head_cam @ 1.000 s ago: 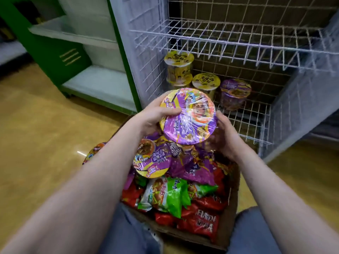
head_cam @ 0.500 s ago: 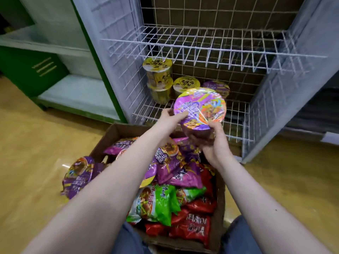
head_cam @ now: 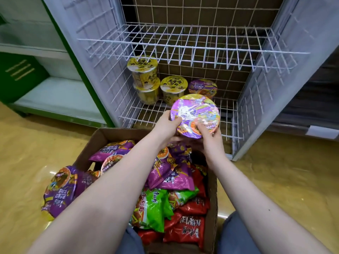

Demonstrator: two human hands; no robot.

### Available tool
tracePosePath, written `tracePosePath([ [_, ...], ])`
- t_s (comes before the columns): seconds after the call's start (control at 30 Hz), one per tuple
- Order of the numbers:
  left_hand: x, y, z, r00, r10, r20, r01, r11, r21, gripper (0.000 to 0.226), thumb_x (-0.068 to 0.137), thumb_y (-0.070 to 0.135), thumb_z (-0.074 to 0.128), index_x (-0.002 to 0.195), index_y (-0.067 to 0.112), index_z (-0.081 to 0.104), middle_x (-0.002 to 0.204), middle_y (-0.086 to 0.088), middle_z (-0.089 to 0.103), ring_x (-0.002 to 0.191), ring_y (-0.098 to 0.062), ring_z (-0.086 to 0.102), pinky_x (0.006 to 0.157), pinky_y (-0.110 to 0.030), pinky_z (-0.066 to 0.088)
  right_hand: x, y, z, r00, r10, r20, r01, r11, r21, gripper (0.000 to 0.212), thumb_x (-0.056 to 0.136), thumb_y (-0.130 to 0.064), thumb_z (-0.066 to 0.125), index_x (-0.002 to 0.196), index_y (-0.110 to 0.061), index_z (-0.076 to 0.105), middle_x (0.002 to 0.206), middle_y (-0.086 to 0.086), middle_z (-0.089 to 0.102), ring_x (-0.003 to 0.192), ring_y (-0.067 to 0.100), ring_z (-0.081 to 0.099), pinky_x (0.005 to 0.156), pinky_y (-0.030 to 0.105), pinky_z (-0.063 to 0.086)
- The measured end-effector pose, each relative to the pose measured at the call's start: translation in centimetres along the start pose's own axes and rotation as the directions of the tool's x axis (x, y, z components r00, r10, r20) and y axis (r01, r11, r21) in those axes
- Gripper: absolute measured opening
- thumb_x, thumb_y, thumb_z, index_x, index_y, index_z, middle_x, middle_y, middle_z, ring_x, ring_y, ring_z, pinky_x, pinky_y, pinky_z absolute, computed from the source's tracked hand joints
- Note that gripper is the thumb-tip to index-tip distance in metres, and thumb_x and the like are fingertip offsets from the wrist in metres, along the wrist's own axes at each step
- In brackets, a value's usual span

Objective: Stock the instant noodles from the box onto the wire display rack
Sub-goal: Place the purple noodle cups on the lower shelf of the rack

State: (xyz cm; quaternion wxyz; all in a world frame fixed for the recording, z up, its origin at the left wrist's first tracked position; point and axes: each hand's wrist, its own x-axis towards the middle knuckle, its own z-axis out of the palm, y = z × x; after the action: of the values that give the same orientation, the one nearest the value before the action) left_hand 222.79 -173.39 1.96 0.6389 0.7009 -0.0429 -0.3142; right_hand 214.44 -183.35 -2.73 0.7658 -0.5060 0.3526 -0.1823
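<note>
A purple instant noodle bowl is held in both hands just over the front edge of the white wire rack's bottom shelf. My left hand grips its left rim, thumb on the lid. My right hand grips its near right rim. On that shelf stand two stacked yellow cups, one single yellow cup and a purple bowl. The cardboard box below holds several purple, green and red noodle packets.
The rack's upper wire shelf holds nothing. A purple noodle pack lies on the floor left of the box. A green and white shelf unit stands at the left. Yellow floor lies on both sides.
Both hands have carried the purple bowl up from over the box and forward toward the bottom shelf. My right hand has shifted from under the bowl to its near rim.
</note>
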Motion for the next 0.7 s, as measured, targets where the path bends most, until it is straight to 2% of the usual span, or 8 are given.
tracePosePath([
  [0.13, 0.6, -0.1, -0.6, 1.0, 0.008, 0.021, -0.008, 1.0, -0.004, 0.028, 0.095, 0.018, 0.054, 0.121, 0.018, 0.045, 0.124, -0.01, 0.06, 0.101, -0.03, 0.065, 0.066, -0.038, 0.06, 0.7, 0.8, 0.2, 1.0, -0.019, -0.021, 0.019, 0.999, 0.027, 0.057, 0.07, -0.04, 0.073, 0.119, -0.025, 0.048, 0.121, 0.003, 0.063, 0.107, 0.023, 0.063, 0.094, 0.051, 0.049],
  [0.2, 0.7, 0.0, -1.3, 0.997, 0.014, 0.078, -0.015, 1.0, 0.002, 0.039, 0.093, 0.019, 0.058, 0.129, 0.019, 0.042, 0.118, -0.012, 0.063, 0.095, -0.029, 0.067, 0.073, -0.039, 0.059, 0.9, 0.9, 0.3, 1.0, -0.019, -0.023, 0.02, 0.998, 0.053, 0.049, 0.074, -0.036, 0.072, 0.116, -0.026, 0.048, 0.12, 0.003, 0.064, 0.106, 0.023, 0.064, 0.094, 0.051, 0.049],
  [0.27, 0.5, 0.4, -2.2, 0.992, 0.043, 0.117, -0.054, 0.994, 0.092, 0.051, 0.092, 0.021, 0.06, 0.137, 0.023, 0.036, 0.109, -0.008, 0.064, 0.084, -0.025, 0.067, 0.078, -0.039, 0.057, 1.2, 0.8, 0.4, 1.0, 0.002, -0.031, 0.001, 0.996, 0.087, 0.043, 0.082, -0.031, 0.069, 0.119, -0.023, 0.048, 0.119, 0.004, 0.064, 0.105, 0.022, 0.064, 0.094, 0.051, 0.05],
  [0.33, 0.7, 0.7, -2.8, 0.991, 0.082, 0.109, -0.101, 0.979, 0.179, 0.054, 0.091, 0.024, 0.06, 0.139, 0.027, 0.034, 0.103, -0.002, 0.059, 0.083, -0.021, 0.063, 0.084, -0.042, 0.053, 1.3, 0.5, 0.2, 0.999, 0.008, -0.038, -0.005, 0.997, 0.073, 0.046, 0.084, -0.03, 0.068, 0.124, -0.02, 0.046, 0.118, 0.003, 0.063, 0.104, 0.021, 0.064, 0.094, 0.049, 0.05],
  [0.4, 0.9, 0.9, -3.0, 0.987, 0.114, 0.11, -0.131, 0.978, 0.161, 0.05, 0.092, 0.021, 0.059, 0.137, 0.026, 0.037, 0.103, -0.002, 0.057, 0.089, -0.022, 0.059, 0.084, -0.041, 0.053, 1.6, 0.3, -0.1, 0.999, -0.005, -0.046, 0.006, 1.0, 0.023, 0.053, 0.083, -0.032, 0.069, 0.128, -0.02, 0.044, 0.12, 0.002, 0.062, 0.105, 0.02, 0.064, 0.095, 0.049, 0.05],
  [0.53, 1.3, 0.7, -2.7, 0.986, 0.142, 0.092, -0.156, 0.973, 0.172, 0.051, 0.091, 0.022, 0.061, 0.136, 0.018, 0.036, 0.112, -0.008, 0.06, 0.098, -0.022, 0.061, 0.088, -0.04, 0.051, 1.6, -0.4, -0.2, 0.998, 0.004, -0.061, -0.002, 1.0, 0.028, 0.053, 0.081, -0.032, 0.07, 0.126, -0.02, 0.045, 0.119, 0.002, 0.062, 0.106, 0.02, 0.063, 0.096, 0.049, 0.049],
  [0.63, 2.8, 0.6, -2.1, 0.983, 0.183, 0.007, -0.176, 0.935, 0.307, 0.051, 0.09, 0.024, 0.062, 0.134, 0.011, 0.039, 0.115, -0.008, 0.06, 0.099, -0.02, 0.057, 0.091, -0.041, 0.049, 2.5, -1.8, 0.1, 0.996, 0.034, -0.083, -0.024, 0.993, 0.111, 0.044, 0.088, -0.021, 0.065, 0.127, -0.016, 0.044, 0.108, 0.0, 0.062, 0.092, 0.016, 0.065, 0.087, 0.046, 0.055],
  [0.7, 4.4, 0.8, -1.2, 0.976, 0.217, -0.008, -0.192, 0.879, 0.437, 0.049, 0.089, 0.023, 0.063, 0.131, 0.009, 0.044, 0.122, -0.011, 0.058, 0.101, -0.023, 0.057, 0.083, -0.035, 0.048, 3.9, -2.8, -0.1, 0.994, 0.063, -0.088, -0.046, 0.982, 0.185, 0.041, 0.089, -0.017, 0.062, 0.126, -0.014, 0.044, 0.107, 0.004, 0.062, 0.084, 0.017, 0.065, 0.077, 0.043, 0.058],
])
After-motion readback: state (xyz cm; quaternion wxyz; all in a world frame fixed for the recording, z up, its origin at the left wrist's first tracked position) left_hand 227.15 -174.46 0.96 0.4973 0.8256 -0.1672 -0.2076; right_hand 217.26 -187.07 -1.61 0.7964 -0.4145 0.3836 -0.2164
